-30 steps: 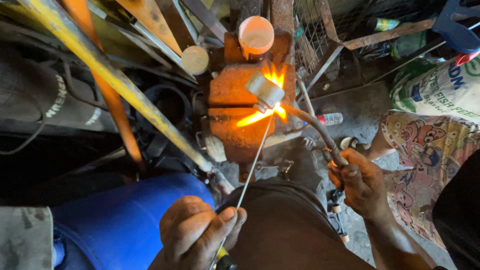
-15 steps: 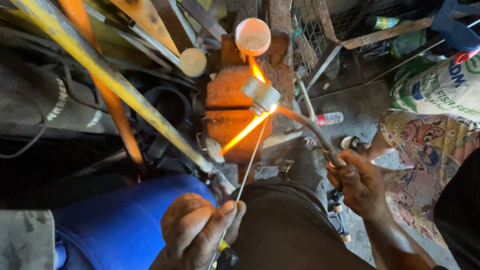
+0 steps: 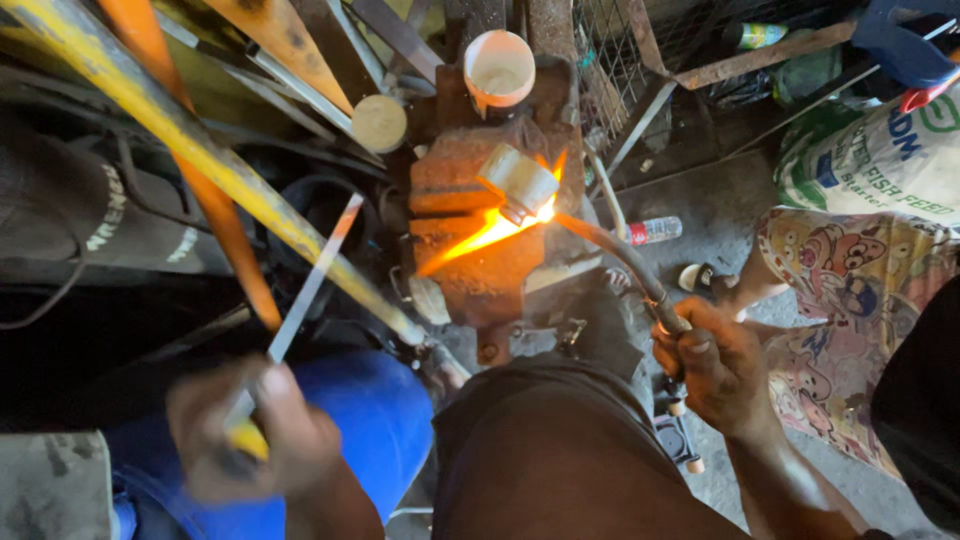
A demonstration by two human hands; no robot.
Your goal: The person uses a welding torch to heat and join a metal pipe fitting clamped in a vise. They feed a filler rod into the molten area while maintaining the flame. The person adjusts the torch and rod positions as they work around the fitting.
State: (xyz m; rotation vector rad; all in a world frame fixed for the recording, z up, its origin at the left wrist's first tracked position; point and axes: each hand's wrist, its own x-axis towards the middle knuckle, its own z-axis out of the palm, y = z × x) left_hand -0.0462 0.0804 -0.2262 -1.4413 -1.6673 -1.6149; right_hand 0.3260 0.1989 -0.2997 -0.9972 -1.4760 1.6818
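My right hand grips the handle of a gas torch whose curved neck reaches up to a small pale metal piece clamped in a rusty orange vise. An orange flame runs along the vise under the piece. My left hand, blurred, holds a thin metal rod with a yellow end. The rod points up and to the right, well left of the vise. My dark-clad knee fills the lower middle.
A yellow pipe and an orange bar cross diagonally on the left. A blue drum sits below. A pale cup stands above the vise. A small plastic bottle, a printed sack and patterned cloth lie right.
My left hand swung the rod away from the flame to the left, clear of the vise. The flame shifted lower along the vise. The right hand kept the torch in place.
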